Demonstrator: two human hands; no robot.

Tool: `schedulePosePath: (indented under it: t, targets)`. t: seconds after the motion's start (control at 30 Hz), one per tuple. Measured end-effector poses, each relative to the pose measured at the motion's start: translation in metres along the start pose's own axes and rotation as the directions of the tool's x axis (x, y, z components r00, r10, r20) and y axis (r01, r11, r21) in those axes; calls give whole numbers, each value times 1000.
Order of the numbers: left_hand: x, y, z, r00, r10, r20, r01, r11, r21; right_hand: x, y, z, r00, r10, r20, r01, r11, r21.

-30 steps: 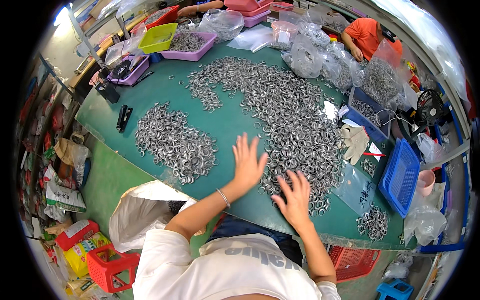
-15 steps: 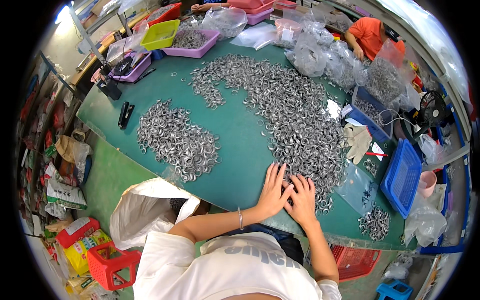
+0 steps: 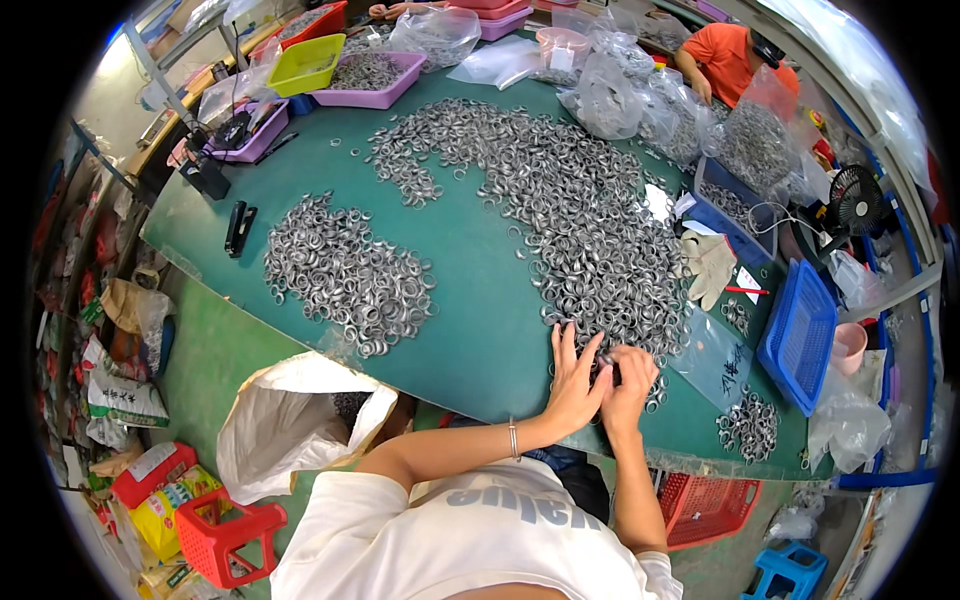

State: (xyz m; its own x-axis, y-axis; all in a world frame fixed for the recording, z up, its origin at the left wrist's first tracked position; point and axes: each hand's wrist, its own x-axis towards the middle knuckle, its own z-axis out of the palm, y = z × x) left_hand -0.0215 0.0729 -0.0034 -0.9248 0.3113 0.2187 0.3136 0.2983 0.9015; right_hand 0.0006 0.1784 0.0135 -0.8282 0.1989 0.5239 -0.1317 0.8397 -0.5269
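Left hand (image 3: 573, 385) and right hand (image 3: 628, 385) together on metal rings (image 3: 600, 250), green table (image 3: 480, 300) (each grip's closure unclear)

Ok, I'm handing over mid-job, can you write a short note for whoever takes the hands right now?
Left hand: flat on the near edge of the big ring pile, fingers spread, gripping nothing that shows.
Right hand: beside the left and touching it, fingers curled over a few rings; what it holds is hidden.
Things: a smaller ring pile sits apart to the left on the green table; an open white bag hangs below the table's edge.
Done: two piles stand apart.
Left: most rings remain in the big pile.
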Motion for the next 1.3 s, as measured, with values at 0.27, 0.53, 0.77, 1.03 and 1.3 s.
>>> schedulePosePath:
  t: [0.27, 0.53, 0.77, 1.03, 1.3]
  targets:
    - [-1, -6, -42, 991, 34, 133, -37, 999, 21, -3, 13, -21, 815, 558, 156, -563, 698, 442]
    - [-9, 24, -69, 984, 107, 139, -117, 991, 64, -27, -10, -41, 798, 561, 222, -571, 585, 575]
    - [-25, 22, -58, 839, -49, 542, 272, 900, -339, -30, -53, -55, 929, 133, 346, -245, 921, 304]
    - [-26, 3, -69, 611, -141, 779, 788, 210, -579, -9, -16, -42, 975, 217, 49, -215, 976, -34]
    - [-29, 6, -75, 630, -260, 732, 771, 94, -630, -16, -11, -18, 996, 89, -23, -90, 994, -66]
